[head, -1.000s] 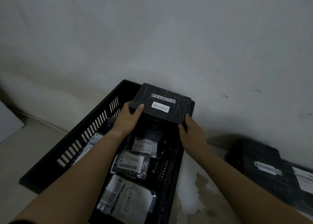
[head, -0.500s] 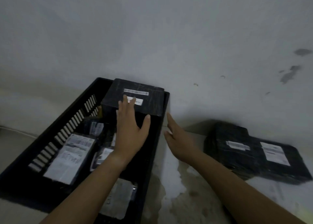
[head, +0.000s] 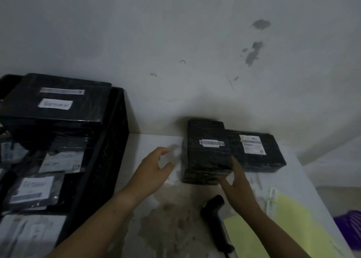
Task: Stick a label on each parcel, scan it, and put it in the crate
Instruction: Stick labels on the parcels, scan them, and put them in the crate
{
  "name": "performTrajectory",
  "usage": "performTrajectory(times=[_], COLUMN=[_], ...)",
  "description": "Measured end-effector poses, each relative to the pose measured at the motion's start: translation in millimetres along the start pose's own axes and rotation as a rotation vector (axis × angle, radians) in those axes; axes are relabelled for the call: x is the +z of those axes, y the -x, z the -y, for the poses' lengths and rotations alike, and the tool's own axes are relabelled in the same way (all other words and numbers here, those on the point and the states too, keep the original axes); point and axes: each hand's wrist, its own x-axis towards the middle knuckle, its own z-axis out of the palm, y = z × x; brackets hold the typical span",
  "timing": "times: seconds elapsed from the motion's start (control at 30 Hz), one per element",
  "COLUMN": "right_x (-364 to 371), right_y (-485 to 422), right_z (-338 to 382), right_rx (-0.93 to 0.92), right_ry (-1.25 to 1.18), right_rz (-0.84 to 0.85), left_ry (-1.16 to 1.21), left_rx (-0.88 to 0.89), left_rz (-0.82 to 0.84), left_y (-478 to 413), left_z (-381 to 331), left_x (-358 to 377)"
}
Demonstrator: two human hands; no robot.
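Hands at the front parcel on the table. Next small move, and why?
Probably grip the front parcel with both hands and pull it closer for labelling. The right hand touches its near right corner, the left hand is open beside it, and it shows only a barcode strip, unlike the labelled parcels in the crate.

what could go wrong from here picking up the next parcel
1. The right hand touches only the front parcel's near corner, and the left hand is off it; the glossy wrap may slip.
2. The scanner lies beside the right forearm; dragging the parcel back may knock it.
3. The top parcel sits above the crate rim; stacking more may topple.
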Motion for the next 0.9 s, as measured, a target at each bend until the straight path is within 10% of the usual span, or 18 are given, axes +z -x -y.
performTrajectory(times=[0.3, 0.47, 0.9], right_x=[4.5, 5.9, 27.2], right_y=[-40.7, -44.3, 105.5], right_z=[-44.4, -34.1, -29.9], right_rx=[0.196, 0.162, 0.075], right_ry=[-0.214, -0.314, -0.398], right_rz=[0.110, 0.179, 0.481], left_ry=[0.150, 0.113, 0.317], left_rx=[-0.240, -0.195, -0.244], left_rz=[0.143, -0.074, -0.226], left_y=[-53.6, -57.2, 124.6], left_z=[-19.4, -8.1, 51.3], left_x=[95.9, 93.9, 68.5])
